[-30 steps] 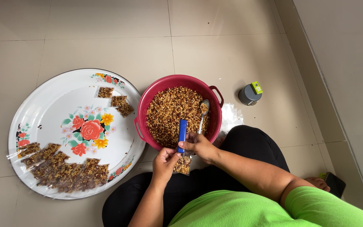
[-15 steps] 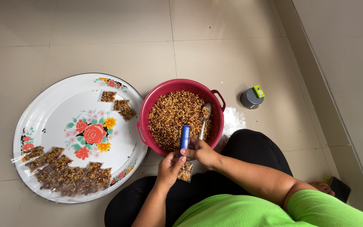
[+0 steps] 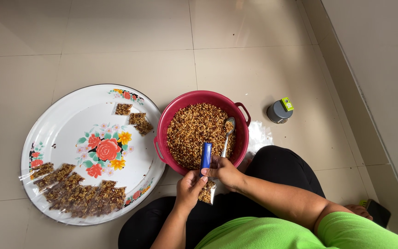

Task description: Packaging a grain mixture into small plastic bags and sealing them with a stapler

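Between the two hands, in the head view, hangs a small clear packet (image 3: 206, 192) filled with brown crumbly mix. The left hand (image 3: 188, 187) is closed on the packet's upper left edge, fingers pinched at its top. The right hand (image 3: 222, 168) is closed too, gripping a blue stick-shaped tool (image 3: 206, 156) that stands upright just above the packet's mouth; whether its fingers also pinch the packet cannot be told. The two hands touch each other over the packet.

Just beyond the right hand sits a red basin (image 3: 164, 122) on the tiled floor (image 3: 116, 46), filled with the same brown mix. A metal spoon (image 3: 228, 133) lies in it, bowl away from the hand, handle slanting down toward the right hand's knuckles.

Left of the left hand, well apart, lies a large white round tray (image 3: 65, 120) with a painted flower pattern at its middle. A row of filled packets (image 3: 81, 196) lies overlapping along its near rim, and three more packets (image 3: 136, 119) lie at its far side, next to the basin.

Right of the right hand, behind the basin, some empty clear bags (image 3: 258, 136) lie on the floor, and farther out stands a small grey jar (image 3: 279, 110) with a green tag. The person's black-clad legs (image 3: 282, 168) and green shirt (image 3: 272, 235) fill the near edge.
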